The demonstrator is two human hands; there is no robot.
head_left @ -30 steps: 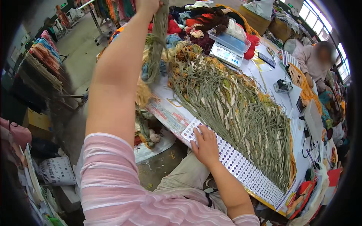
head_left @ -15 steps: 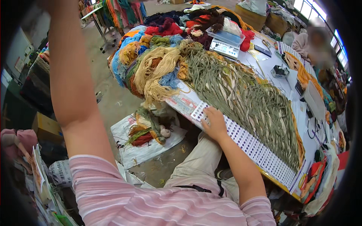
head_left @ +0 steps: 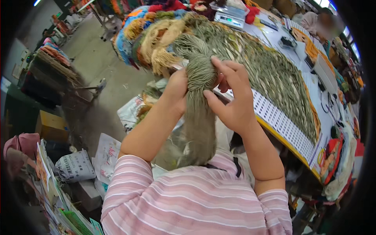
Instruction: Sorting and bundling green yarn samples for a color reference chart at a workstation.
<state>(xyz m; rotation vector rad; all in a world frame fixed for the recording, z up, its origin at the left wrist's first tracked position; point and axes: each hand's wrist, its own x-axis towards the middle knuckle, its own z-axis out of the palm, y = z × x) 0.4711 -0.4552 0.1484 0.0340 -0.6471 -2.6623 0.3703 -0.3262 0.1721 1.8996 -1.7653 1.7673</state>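
Note:
A grey-green hank of yarn (head_left: pixel 201 74) is in front of me, gathered into a thick bunch at the top, with blurred loose strands hanging toward my lap. My left hand (head_left: pixel 177 89) is closed round its left side, fingertips hidden behind the yarn. On the other side my right hand (head_left: pixel 237 98) grips it with thumb and forefinger apart against the bunch and the other fingers curled. Similar green strands (head_left: pixel 270 74) lie spread over the table beyond. Along the table's near edge runs a white strip with rows of dark dots (head_left: pixel 280 121).
Tan, blue and orange yarn heaps (head_left: pixel 158 45) cover the table's far left end. A digital scale (head_left: pixel 229 19) stands at the back. On the floor lie a white sack (head_left: pixel 74 166) and a cardboard box (head_left: pixel 51 126). Another person (head_left: pixel 311 21) is at the far right.
My left arm has come down from its raised position, and my right hand has left the dotted strip. Both hands now hold a green yarn hank in front of me.

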